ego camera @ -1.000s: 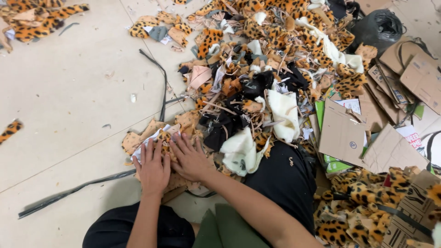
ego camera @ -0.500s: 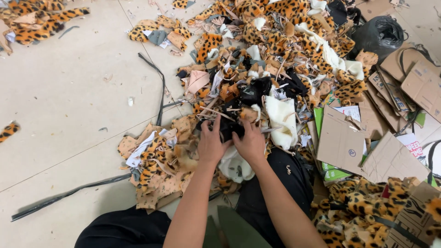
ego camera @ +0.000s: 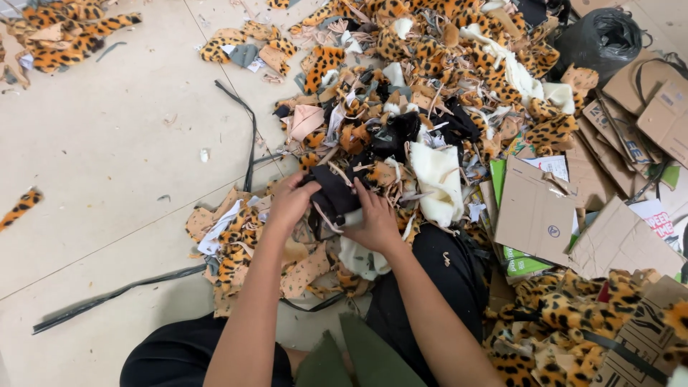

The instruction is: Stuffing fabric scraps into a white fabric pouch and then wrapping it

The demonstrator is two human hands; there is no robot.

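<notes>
Gripping a black scrap (ego camera: 335, 195) with left hand (ego camera: 290, 202) and right hand (ego camera: 374, 221), both clamped, the person risks toppling the near scrap pile (ego camera: 244, 244) by tugging.

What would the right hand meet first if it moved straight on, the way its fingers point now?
The right hand points up and left, and already grips the black fabric piece; beyond that likely the left hand, though depth is unclear.
</notes>
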